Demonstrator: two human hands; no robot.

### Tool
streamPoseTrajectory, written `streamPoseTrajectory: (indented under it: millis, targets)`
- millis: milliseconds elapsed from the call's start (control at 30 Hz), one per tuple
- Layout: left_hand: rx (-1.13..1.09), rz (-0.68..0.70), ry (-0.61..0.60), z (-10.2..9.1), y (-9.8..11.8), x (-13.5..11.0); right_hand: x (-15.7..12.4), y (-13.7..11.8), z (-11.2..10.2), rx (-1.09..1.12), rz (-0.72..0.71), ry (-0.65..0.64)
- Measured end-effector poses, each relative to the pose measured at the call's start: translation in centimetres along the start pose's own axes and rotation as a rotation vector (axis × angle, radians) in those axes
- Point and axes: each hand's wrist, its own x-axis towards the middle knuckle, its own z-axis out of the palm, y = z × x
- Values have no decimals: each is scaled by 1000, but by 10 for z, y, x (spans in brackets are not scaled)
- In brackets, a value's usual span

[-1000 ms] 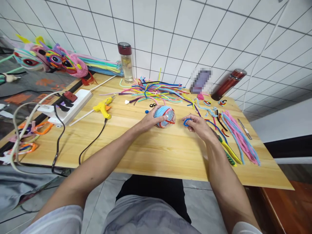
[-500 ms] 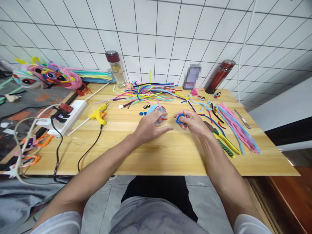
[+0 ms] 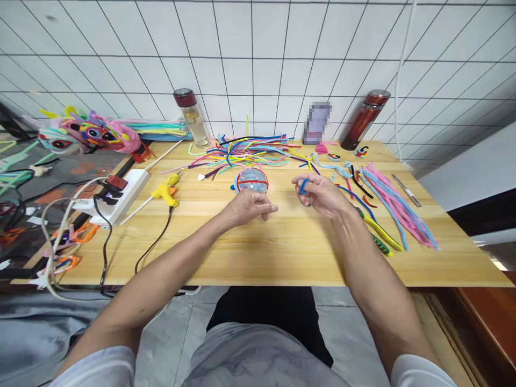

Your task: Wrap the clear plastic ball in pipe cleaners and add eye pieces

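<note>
My right hand (image 3: 322, 194) is closed on a blue pipe cleaner (image 3: 304, 186) bent into a small loop, held between thumb and fingers above the table. My left hand (image 3: 250, 207) hovers just in front of a clear, bluish round ball (image 3: 252, 179) with red strips crossing over it. Its fingers are loosely bent, the thumb points right, and I see nothing in them. The ball rests on the table, its lower front partly hidden by the left hand. A small blue piece (image 3: 233, 187) shows at the ball's left side.
Loose pipe cleaners (image 3: 245, 150) lie heaped at the back. A yellow glue gun (image 3: 166, 191) and a power strip (image 3: 124, 196) are left. Pliers (image 3: 381, 231) and a pink and blue bundle (image 3: 399, 201) lie right. A glass bottle (image 3: 193, 118) and red flask (image 3: 365, 121) stand behind.
My left hand has let go of the ball and drawn back toward me, leaving it on the table. My right hand has shifted slightly right with the blue loop.
</note>
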Motion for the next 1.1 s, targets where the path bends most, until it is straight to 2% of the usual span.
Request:
streamPoseTrajectory:
  millis: [67, 100, 133, 167, 233, 300, 333, 400, 467, 600, 700, 800, 867, 933, 1000, 1100]
  targets:
    - [106, -78, -109, -4, -3, -12, 5, 3, -6, -50, 10, 58]
    - [191, -110, -124, -6, -6, -19, 8, 6, -8, -92, 28, 83]
    - [291, -127, -86, -9, -10, -27, 10, 10, -10, -138, 51, 101]
    - [390, -126, 8, -12, -15, -34, 13, 13, -10, -183, 71, 116]
    - [508, -107, 289, -21, -26, -46, 16, 20, -10, -249, 96, 131]
    - [497, -85, 567, -33, -37, -50, 18, 25, -9, -274, 103, 134]
    - [464, -60, 670, -39, -41, -49, 18, 26, -9, -277, 106, 127]
    - [387, 19, 782, -47, -46, -37, 17, 27, -8, -281, 116, 102]
    - [338, 62, 778, -47, -47, -19, 16, 28, -6, -289, 112, 81]
    - [309, 40, 605, -31, -44, 13, 17, 34, -2, -274, 68, 72]
    - [241, 73, 483, -18, -47, 18, 20, 44, -3, -297, 46, 103]
    - [208, 133, 475, -11, -55, 15, 21, 51, -6, -468, 26, 127]
    - [175, 183, 480, -7, -62, 15, 18, 49, -3, -694, -118, 174]
    - [139, 222, 512, -3, -66, 18, 10, 43, 6, -913, -338, 208]
    - [120, 239, 565, 2, -69, 22, -1, 36, 20, -1029, -479, 118]
    - [124, 241, 624, 6, -70, 28, -17, 37, 44, -1074, -507, -235]
